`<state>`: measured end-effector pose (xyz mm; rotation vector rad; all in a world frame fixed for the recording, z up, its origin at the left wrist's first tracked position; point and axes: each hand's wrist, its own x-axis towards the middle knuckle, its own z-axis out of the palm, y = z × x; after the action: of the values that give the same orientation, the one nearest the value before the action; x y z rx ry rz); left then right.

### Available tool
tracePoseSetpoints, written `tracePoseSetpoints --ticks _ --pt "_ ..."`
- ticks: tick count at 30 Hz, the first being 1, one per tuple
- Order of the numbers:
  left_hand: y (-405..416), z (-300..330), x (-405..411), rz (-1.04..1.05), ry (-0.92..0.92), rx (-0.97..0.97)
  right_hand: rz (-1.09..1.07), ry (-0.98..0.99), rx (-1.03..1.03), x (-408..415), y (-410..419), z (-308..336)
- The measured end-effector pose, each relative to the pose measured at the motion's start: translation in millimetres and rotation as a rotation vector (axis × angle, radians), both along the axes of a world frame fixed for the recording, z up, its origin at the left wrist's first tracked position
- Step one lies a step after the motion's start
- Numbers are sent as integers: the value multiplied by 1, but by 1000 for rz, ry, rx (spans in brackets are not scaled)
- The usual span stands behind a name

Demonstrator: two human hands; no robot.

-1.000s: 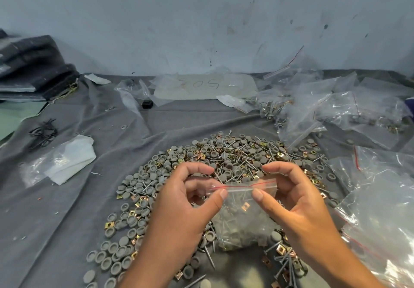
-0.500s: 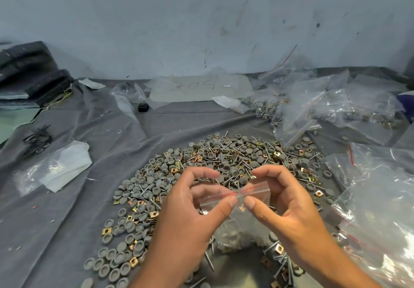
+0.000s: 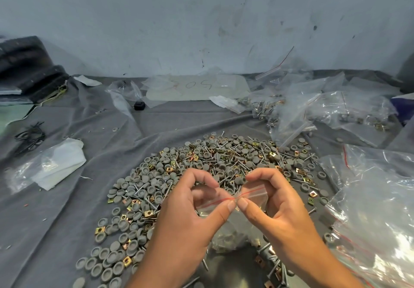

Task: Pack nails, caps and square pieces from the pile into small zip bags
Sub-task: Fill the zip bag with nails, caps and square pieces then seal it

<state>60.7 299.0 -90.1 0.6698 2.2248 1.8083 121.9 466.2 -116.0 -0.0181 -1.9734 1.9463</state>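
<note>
Zip bag (image 3: 233,227), small and clear with a red strip at its mouth, hangs between both hands above the pile (image 3: 201,175). Left hand (image 3: 188,227) and right hand (image 3: 280,216) each pinch the bag's mouth, thumbs nearly touching at the middle. Caps, nails and brass square pieces fill the bag below the fingers. Beyond them the pile spreads over a grey cloth (image 3: 67,220); loose bags (image 3: 324,104) lie farther right.

1. Soft, even, cool light; shadows faint.
2. Bright glare on the plastic bags (image 3: 378,231) at right.
3. Wide-angle bending curves the left and right edges.
4. Centre sharp; far corners slightly soft.
</note>
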Motion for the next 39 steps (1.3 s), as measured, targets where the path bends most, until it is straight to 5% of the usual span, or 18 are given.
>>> tracePoseSetpoints --ticks 18,39 --pt "-5 3 -7 -15 -24 70 8 -25 -125 1 3 1" --pt "-2 4 -1 17 76 58 15 -96 168 6 1 15"
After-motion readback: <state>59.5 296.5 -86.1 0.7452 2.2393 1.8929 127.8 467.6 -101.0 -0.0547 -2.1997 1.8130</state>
